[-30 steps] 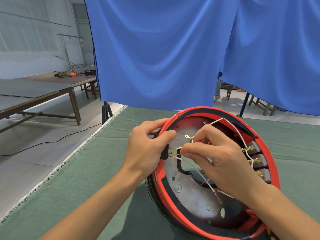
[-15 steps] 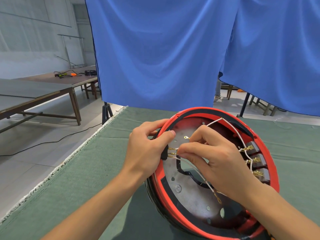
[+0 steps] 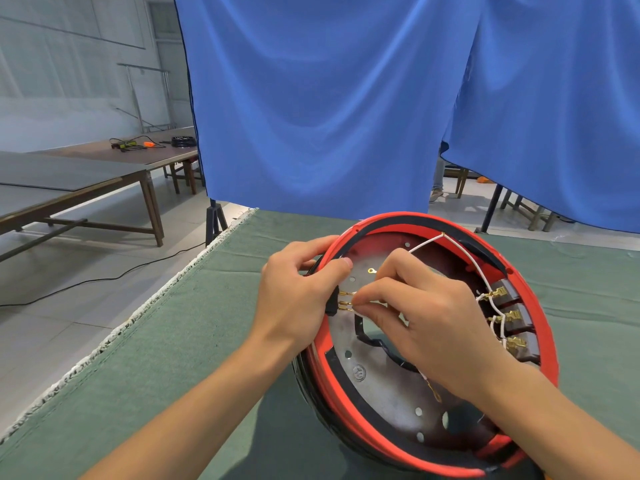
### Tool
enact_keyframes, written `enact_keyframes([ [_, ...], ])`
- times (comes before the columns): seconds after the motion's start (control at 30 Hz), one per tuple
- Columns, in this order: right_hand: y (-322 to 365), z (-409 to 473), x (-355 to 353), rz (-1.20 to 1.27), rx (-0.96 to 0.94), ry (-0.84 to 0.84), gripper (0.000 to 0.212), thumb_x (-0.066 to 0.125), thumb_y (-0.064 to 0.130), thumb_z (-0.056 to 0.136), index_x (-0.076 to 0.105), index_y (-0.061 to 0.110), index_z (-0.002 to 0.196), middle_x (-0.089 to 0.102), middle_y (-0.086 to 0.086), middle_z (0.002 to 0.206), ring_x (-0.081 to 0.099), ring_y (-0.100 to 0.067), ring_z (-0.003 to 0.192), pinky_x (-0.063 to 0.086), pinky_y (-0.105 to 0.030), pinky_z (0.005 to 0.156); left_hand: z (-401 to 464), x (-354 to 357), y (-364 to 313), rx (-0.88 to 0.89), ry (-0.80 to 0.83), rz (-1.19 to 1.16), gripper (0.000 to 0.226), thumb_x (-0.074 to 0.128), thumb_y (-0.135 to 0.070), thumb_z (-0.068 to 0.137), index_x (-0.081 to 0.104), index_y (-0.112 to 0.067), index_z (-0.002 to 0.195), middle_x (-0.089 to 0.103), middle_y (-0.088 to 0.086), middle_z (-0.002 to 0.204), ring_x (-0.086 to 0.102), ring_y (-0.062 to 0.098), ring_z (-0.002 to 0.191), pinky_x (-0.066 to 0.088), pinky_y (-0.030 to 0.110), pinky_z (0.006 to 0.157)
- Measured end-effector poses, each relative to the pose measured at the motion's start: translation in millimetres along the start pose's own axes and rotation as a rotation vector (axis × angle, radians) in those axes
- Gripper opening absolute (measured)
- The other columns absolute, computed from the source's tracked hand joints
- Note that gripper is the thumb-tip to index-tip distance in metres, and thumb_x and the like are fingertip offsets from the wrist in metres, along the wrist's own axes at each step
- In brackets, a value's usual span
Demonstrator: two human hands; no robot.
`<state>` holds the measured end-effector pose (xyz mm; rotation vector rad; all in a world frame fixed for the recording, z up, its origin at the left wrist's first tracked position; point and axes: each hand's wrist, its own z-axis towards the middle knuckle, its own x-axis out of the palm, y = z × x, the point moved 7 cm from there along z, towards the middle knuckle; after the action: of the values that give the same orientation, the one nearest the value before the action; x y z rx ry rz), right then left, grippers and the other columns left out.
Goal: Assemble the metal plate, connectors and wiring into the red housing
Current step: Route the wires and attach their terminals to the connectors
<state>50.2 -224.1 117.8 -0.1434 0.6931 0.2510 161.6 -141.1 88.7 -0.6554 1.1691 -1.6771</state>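
Observation:
The round red housing (image 3: 540, 313) stands tilted on its edge on the green cloth, its open side toward me. A grey metal plate (image 3: 388, 386) with holes lies inside it. My left hand (image 3: 298, 299) grips the housing's left rim beside a black connector (image 3: 333, 301) with three brass terminals. My right hand (image 3: 426, 323) pinches a white wire's end at those terminals. White wires (image 3: 460, 251) loop over to three brown connectors (image 3: 509, 315) on the right inner wall. A loose ring terminal (image 3: 372, 270) shows above my fingers.
The green-covered table (image 3: 173, 358) has its left edge running diagonally, with floor beyond. Blue curtains (image 3: 311, 98) hang right behind the table. Wooden tables (image 3: 86, 178) stand far left, and a black cable crosses the floor.
My right hand has moved left and closed its fingertips in on the brass terminals of the black connector. The left hand and housing have stayed nearly still.

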Motion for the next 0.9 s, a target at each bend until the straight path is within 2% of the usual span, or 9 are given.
enact_keyframes([
  [0.1, 5.3, 0.6, 1.9, -0.111, -0.058, -0.014, 0.011, 0.067, 0.017, 0.084, 0.072, 0.014, 0.074, 0.056, -0.002, 0.07, 0.049, -0.016, 0.051, 0.04, -0.031, 0.036, 0.2, 0.6, 3.2, -0.023, -0.004, -0.029, 0.028, 0.063, -0.028, 0.069, 0.075, -0.03, 0.094, 0.071, 0.006, 0.098, 0.068, 0.023, 0.09, 0.053, 0.046, 0.084],
  [0.17, 6.8, 0.0, 0.9, -0.131, -0.076, -0.044, 0.011, 0.069, 0.015, 0.083, 0.072, 0.013, 0.073, 0.056, -0.003, 0.069, 0.048, -0.018, 0.049, 0.04, -0.032, 0.036, -0.2, 0.9, 3.8, -0.028, -0.005, -0.037, 0.029, 0.063, -0.028, 0.069, 0.075, -0.03, 0.095, 0.071, 0.007, 0.099, 0.067, 0.024, 0.092, 0.051, 0.05, 0.087],
  [0.37, 10.7, -3.6, -2.9, -0.155, -0.091, -0.136, 0.014, 0.07, 0.007, 0.082, 0.07, 0.009, 0.067, 0.056, -0.006, 0.066, 0.051, -0.02, 0.052, 0.043, -0.034, 0.04, -0.2, 2.4, 3.8, -0.023, -0.004, -0.039, 0.03, 0.062, -0.03, 0.07, 0.075, -0.032, 0.097, 0.071, 0.006, 0.102, 0.067, 0.024, 0.094, 0.051, 0.05, 0.087],
  [0.53, 13.8, -0.4, 0.2, -0.163, -0.154, -0.127, 0.012, 0.071, 0.001, 0.076, 0.069, 0.006, 0.066, 0.055, -0.008, 0.066, 0.048, -0.02, 0.052, 0.04, -0.034, 0.039, -0.8, 2.4, 5.9, -0.021, -0.016, -0.042, 0.031, 0.061, -0.031, 0.071, 0.074, -0.031, 0.099, 0.07, 0.005, 0.103, 0.066, 0.024, 0.096, 0.05, 0.05, 0.089],
  [0.63, 15.8, 1.3, 3.2, -0.163, -0.184, -0.122, 0.02, 0.063, 0.003, 0.083, 0.067, 0.006, 0.064, 0.055, -0.008, 0.065, 0.047, -0.021, 0.052, 0.038, -0.033, 0.039, -0.7, 1.5, 10.1, -0.037, -0.019, -0.054, 0.033, 0.06, -0.031, 0.071, 0.074, -0.028, 0.102, 0.07, 0.006, 0.104, 0.067, 0.024, 0.097, 0.049, 0.05, 0.09],
  [0.73, 18.5, 2.7, 5.2, -0.159, -0.228, -0.12, 0.037, 0.048, 0.006, 0.093, 0.065, 0.005, 0.06, 0.053, -0.008, 0.063, 0.044, -0.021, 0.05, 0.035, -0.032, 0.038, -2.4, 1.5, 14.9, -0.052, -0.019, -0.065, 0.032, 0.06, -0.03, 0.072, 0.073, -0.024, 0.101, 0.07, 0.008, 0.102, 0.068, 0.026, 0.092, 0.052, 0.05, 0.087],
  [0.83, 20.7, 1.9, 6.4, -0.211, -0.251, -0.094, 0.029, 0.055, 0.001, 0.086, 0.064, 0.009, 0.059, 0.05, -0.004, 0.062, 0.039, -0.018, 0.049, 0.034, -0.032, 0.038, -2.6, 0.6, 18.5, -0.066, -0.013, -0.079, 0.031, 0.061, -0.028, 0.072, 0.073, -0.021, 0.1, 0.07, 0.009, 0.099, 0.068, 0.027, 0.086, 0.055, 0.046, 0.082],
  [0.9, 16.9, 1.6, 7.0, -0.241, -0.199, -0.038, 0.023, 0.062, 0.001, 0.08, 0.067, 0.016, 0.063, 0.052, 0.0, 0.064, 0.035, -0.013, 0.051, 0.034, -0.03, 0.037, -1.9, 1.8, 17.1, -0.065, 0.016, -0.106, 0.028, 0.063, -0.025, 0.072, 0.074, -0.021, 0.097, 0.07, 0.016, 0.091, 0.065, 0.031, 0.075, 0.054, 0.044, 0.07],
])
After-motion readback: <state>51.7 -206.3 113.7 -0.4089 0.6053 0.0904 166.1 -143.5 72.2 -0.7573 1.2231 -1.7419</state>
